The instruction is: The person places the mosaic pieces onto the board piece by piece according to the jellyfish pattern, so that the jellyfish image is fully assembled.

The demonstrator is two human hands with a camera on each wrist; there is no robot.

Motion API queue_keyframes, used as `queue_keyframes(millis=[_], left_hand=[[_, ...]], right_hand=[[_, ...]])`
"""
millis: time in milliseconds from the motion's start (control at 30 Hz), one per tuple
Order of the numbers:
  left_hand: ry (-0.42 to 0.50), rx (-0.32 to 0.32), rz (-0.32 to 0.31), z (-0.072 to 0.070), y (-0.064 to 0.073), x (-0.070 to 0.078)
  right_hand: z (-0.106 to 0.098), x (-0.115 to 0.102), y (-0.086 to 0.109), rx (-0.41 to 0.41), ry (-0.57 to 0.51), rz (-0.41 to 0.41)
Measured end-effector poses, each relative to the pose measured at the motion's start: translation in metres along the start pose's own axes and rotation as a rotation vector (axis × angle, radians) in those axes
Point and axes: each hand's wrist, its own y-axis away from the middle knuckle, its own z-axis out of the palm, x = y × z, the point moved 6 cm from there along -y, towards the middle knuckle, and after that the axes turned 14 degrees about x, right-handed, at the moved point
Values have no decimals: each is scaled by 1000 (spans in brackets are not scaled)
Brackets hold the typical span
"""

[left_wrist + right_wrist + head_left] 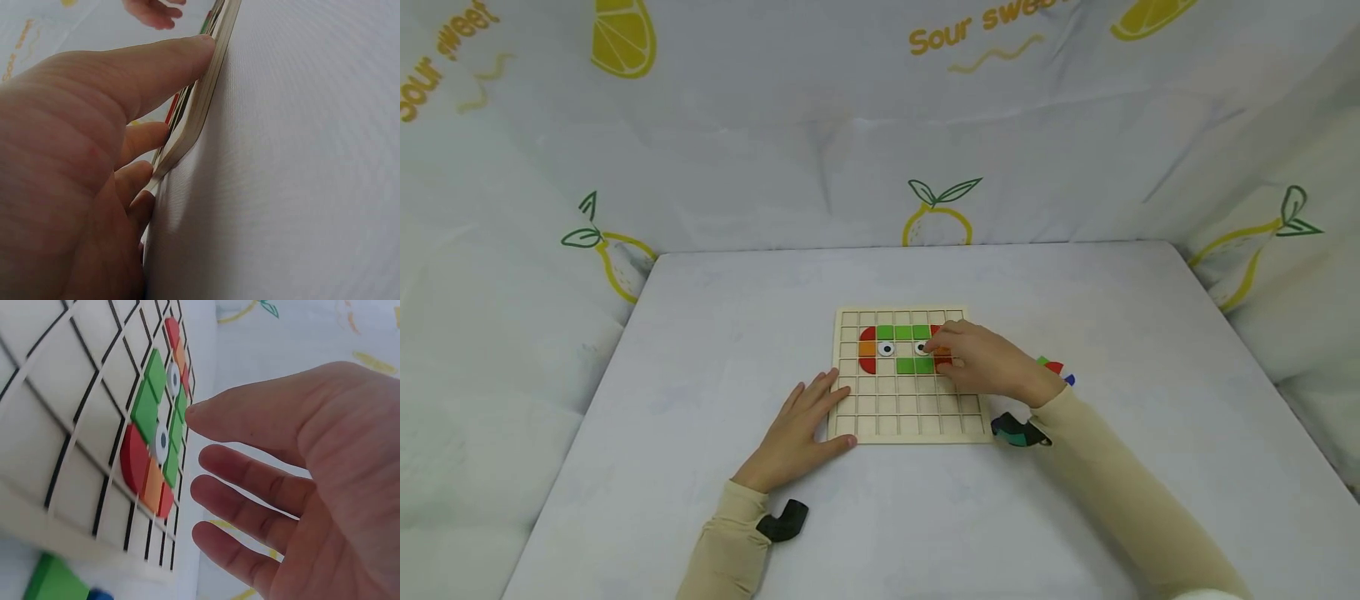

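A pale wooden grid board (887, 407) lies on the table. Coloured tiles sit in its upper cells: green tiles (903, 332), red rounded tiles (868, 366), an orange tile (868, 349) and two eye tiles (886, 349). My left hand (801, 437) rests at the board's left edge, fingers spread and thumb touching the near corner. Over the tiles at the right side hovers my right hand (981, 358). In the right wrist view its fingers (244, 472) are loosely bent, with nothing visible between them. That hand hides part of the right-hand tiles in the head view.
Loose pieces in green, red (1054, 367) and blue lie right of the board, partly behind the right wrist. Dark wrist devices (784, 522) sit under both forearms. A white cloth with lemon prints (937, 225) hangs behind the table (737, 308).
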Motion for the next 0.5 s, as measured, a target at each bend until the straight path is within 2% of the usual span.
queue_keyframes(millis=[100,233,500], left_hand=[[4,12,8,0,0,0],[3,-4,2,-1,0,0],[-8,-40,-21,0,0,1]], right_hand=[[-6,10,7,-5,9,51],[-13,22,17,-15,21,115],[-18,36,31,-8,63,142]])
